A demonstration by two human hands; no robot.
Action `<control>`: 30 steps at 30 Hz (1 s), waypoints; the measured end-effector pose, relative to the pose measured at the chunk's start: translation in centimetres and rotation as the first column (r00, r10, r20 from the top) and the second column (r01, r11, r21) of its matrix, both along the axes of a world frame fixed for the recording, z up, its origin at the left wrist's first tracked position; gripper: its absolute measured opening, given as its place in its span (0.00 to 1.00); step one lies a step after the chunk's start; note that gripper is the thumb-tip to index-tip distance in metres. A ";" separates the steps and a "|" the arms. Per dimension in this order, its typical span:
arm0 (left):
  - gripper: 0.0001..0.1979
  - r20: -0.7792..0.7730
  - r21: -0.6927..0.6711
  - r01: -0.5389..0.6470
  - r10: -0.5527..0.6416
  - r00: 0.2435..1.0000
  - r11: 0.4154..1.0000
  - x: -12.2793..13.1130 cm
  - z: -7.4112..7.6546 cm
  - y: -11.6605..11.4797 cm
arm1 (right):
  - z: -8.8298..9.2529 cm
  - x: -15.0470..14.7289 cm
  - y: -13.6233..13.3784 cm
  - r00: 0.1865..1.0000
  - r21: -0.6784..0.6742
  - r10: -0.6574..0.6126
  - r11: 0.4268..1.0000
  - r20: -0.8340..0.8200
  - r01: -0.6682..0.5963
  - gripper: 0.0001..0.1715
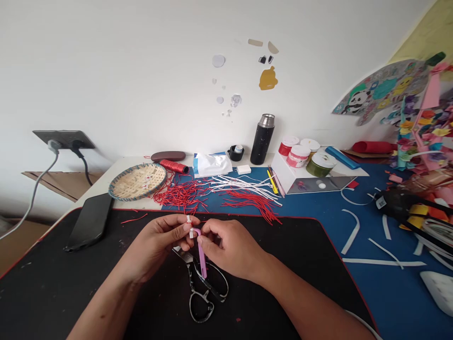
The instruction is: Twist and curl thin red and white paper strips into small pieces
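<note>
My left hand pinches a small white and red piece between thumb and fingers; it looks like folded strip or cord, too small to make out fully. In my right hand is a slim purple plastic tool with a bent top, gripped between thumb and forefinger. Its bent end touches or lies right beside the white piece. Below both hands, a pair of scissors with dark metal handles rests on the black mat, partly covered by the fingers and the tool.
Red cords and white cords lie behind the mat, near a woven basket and a red thread spool. A phone is at left. A black flask, lidded jars and paper strips stand or lie rightward.
</note>
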State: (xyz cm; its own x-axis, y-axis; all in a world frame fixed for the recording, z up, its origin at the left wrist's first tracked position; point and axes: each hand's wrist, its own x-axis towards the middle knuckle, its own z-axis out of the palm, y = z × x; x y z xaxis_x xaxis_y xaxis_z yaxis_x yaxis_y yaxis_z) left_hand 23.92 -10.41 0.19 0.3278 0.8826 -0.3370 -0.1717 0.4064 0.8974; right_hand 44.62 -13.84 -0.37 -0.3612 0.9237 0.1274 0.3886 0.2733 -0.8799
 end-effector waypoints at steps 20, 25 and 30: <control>0.18 0.018 0.008 0.011 -0.011 1.000 1.000 0.0 0.1 -0.2 | 0.0 -1.1 -0.1 0.905 -0.504 -0.058 0.845 -0.422 -0.181 0.11; 0.17 0.017 0.011 0.009 -0.010 1.000 1.000 0.1 0.1 -0.1 | -0.3 -1.2 0.1 0.887 -0.510 -0.079 0.839 -0.456 -0.187 0.15; 0.17 0.022 0.012 0.017 -0.017 1.000 1.000 0.1 0.3 -0.2 | -0.4 -1.1 0.2 0.871 -0.532 -0.086 0.819 -0.483 -0.214 0.18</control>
State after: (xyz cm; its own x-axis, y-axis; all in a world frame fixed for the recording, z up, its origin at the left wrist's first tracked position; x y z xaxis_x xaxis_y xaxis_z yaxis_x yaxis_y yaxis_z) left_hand 24.05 -10.59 0.48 0.3498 0.8809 -0.3188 -0.1851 0.3986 0.8982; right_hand 43.51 -13.68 -0.79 -0.4560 0.8601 -0.2284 -0.1084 -0.3084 -0.9450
